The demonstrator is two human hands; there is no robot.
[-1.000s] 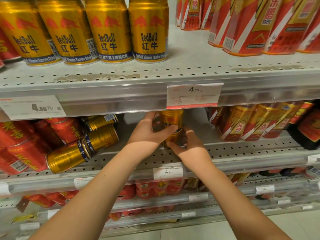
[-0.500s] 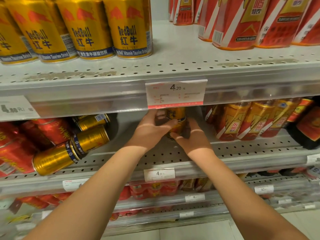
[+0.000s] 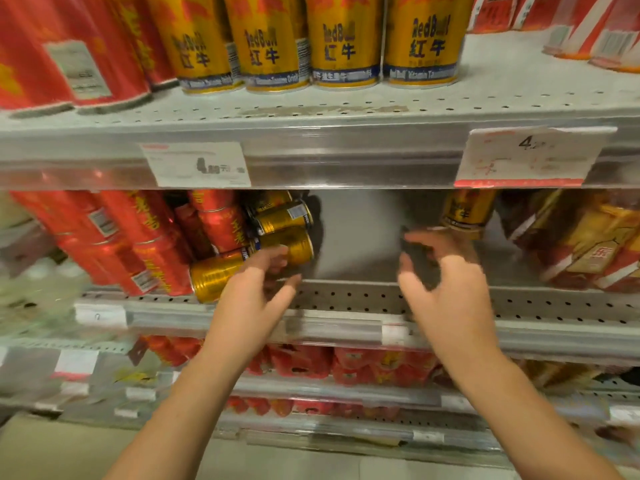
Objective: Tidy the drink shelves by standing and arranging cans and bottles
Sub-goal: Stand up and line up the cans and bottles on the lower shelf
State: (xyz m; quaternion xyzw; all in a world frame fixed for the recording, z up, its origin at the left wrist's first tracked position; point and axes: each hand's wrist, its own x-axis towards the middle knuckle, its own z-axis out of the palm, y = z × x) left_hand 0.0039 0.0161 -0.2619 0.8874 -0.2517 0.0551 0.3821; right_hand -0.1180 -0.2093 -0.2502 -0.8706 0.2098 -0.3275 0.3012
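My hands are apart, both holding nothing. Left hand [image 3: 252, 299] is over the middle shelf's [image 3: 346, 299] front edge, fingers spread, tips at the lying gold cans [image 3: 287, 244]; too blurred to tell if they touch. Right hand [image 3: 450, 296] has loosely curled fingers and is just below the standing gold can [image 3: 467, 211], not gripping it. That can is upright at the back of the middle shelf, right of centre. Three gold cans lie on their sides at left against the tilted red cans [image 3: 138, 237]. Red-gold cartons [image 3: 588, 244] are at the right end. Top shelf [image 3: 346, 112]: row of upright Red Bull cans [image 3: 346, 46] near the front edge. All motion-blurred.
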